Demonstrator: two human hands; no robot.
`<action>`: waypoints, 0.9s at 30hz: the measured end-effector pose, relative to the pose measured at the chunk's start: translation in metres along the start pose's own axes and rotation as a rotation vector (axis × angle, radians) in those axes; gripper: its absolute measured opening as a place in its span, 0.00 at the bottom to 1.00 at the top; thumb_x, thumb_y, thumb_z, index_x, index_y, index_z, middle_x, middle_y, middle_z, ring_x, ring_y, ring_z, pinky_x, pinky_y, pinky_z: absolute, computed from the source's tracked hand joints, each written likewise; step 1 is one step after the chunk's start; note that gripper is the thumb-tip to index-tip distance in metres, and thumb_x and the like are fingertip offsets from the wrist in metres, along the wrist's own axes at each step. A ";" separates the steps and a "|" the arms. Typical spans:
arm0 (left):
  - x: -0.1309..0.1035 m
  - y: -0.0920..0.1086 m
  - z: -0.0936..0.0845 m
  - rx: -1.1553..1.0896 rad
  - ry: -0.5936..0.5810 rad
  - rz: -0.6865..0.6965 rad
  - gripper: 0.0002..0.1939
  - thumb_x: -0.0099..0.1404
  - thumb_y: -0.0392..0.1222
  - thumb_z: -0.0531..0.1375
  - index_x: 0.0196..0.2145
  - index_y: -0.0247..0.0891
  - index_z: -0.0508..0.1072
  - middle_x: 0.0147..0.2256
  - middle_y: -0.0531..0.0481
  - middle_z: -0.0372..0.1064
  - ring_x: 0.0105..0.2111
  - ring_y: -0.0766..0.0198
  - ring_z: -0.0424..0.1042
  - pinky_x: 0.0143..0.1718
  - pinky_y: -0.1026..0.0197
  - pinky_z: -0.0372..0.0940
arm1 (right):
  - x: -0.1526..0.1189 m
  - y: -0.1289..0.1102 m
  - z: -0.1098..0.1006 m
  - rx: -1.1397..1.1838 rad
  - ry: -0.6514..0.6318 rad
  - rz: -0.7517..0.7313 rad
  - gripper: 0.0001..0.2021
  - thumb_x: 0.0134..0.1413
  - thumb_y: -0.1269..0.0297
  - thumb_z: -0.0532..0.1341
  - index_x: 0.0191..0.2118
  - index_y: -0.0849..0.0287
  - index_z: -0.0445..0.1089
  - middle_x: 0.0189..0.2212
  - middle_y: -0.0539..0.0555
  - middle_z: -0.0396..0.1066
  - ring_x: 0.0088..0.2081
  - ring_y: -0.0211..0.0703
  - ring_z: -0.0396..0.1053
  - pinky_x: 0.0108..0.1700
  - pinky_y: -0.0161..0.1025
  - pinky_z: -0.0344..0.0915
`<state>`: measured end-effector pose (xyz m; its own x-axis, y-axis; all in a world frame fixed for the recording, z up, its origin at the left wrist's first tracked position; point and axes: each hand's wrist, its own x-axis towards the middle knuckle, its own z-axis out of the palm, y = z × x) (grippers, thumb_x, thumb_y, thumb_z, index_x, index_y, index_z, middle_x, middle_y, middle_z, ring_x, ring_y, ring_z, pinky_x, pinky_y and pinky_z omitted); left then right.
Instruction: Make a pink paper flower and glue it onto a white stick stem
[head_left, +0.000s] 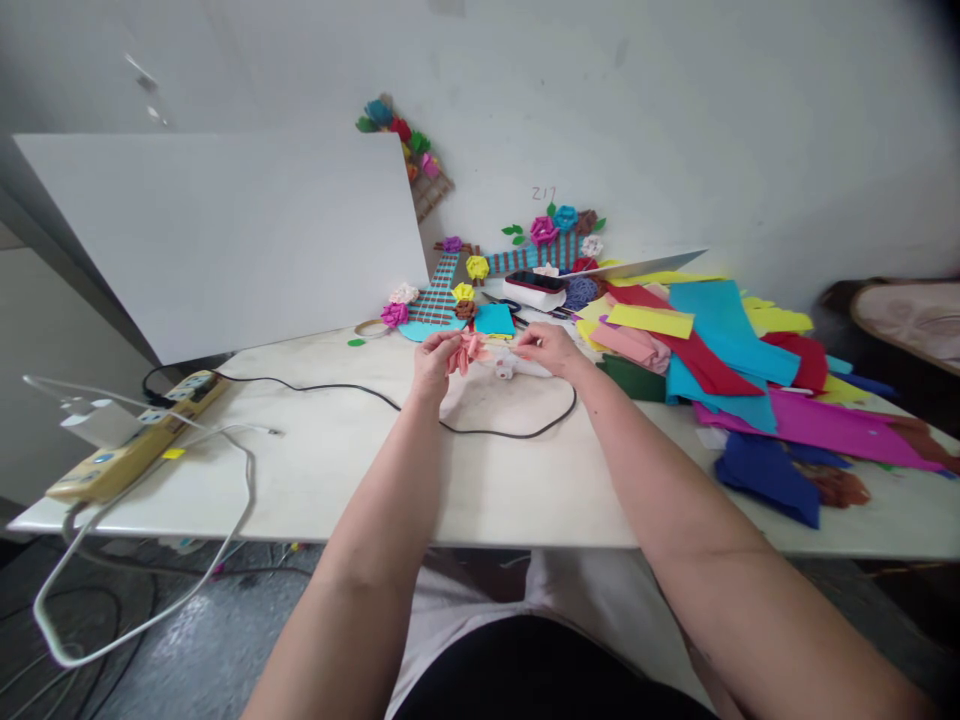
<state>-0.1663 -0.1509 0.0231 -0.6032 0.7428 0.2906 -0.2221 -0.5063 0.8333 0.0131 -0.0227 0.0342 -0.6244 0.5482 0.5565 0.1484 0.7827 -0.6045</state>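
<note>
Your left hand (433, 364) pinches a coral-pink, petal-like paper piece (469, 352) above the white table (337, 430). Your right hand (551, 348) hovers just beside it, fingertips close together—I can't tell whether they grip anything. The white plastic object (517, 366) below (possibly a glue gun) is blurred. Behind, the magenta paper flower (394, 315) and the yellow paper flower (477, 267) look fully formed; your coral 1 seems only part-shaped—its petals are loose. At right lie loose, multicoloured paper sheets (720, 335).
</note>
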 end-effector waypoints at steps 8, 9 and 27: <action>0.000 -0.001 -0.002 0.034 -0.003 -0.003 0.14 0.41 0.42 0.68 0.26 0.34 0.74 0.22 0.52 0.71 0.21 0.66 0.70 0.23 0.64 0.64 | -0.004 0.002 -0.007 0.083 -0.005 0.076 0.11 0.39 0.56 0.65 0.23 0.59 0.69 0.22 0.50 0.69 0.26 0.38 0.64 0.31 0.36 0.59; 0.000 -0.001 -0.002 0.034 0.001 -0.001 0.14 0.41 0.42 0.68 0.26 0.34 0.74 0.22 0.52 0.71 0.21 0.66 0.70 0.23 0.64 0.64 | -0.005 0.001 -0.008 0.083 -0.008 0.083 0.12 0.39 0.56 0.65 0.23 0.59 0.69 0.22 0.50 0.69 0.26 0.38 0.64 0.31 0.36 0.59; -0.004 -0.001 0.002 0.090 -0.044 0.065 0.21 0.39 0.40 0.71 0.33 0.35 0.74 0.29 0.51 0.74 0.27 0.67 0.72 0.31 0.63 0.66 | -0.006 0.011 -0.022 -0.235 0.089 0.313 0.07 0.51 0.63 0.61 0.31 0.60 0.74 0.23 0.51 0.73 0.29 0.41 0.69 0.34 0.36 0.62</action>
<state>-0.1624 -0.1526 0.0220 -0.5792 0.7293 0.3641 -0.1128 -0.5140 0.8503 0.0352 -0.0106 0.0367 -0.4538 0.7861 0.4196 0.4989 0.6143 -0.6114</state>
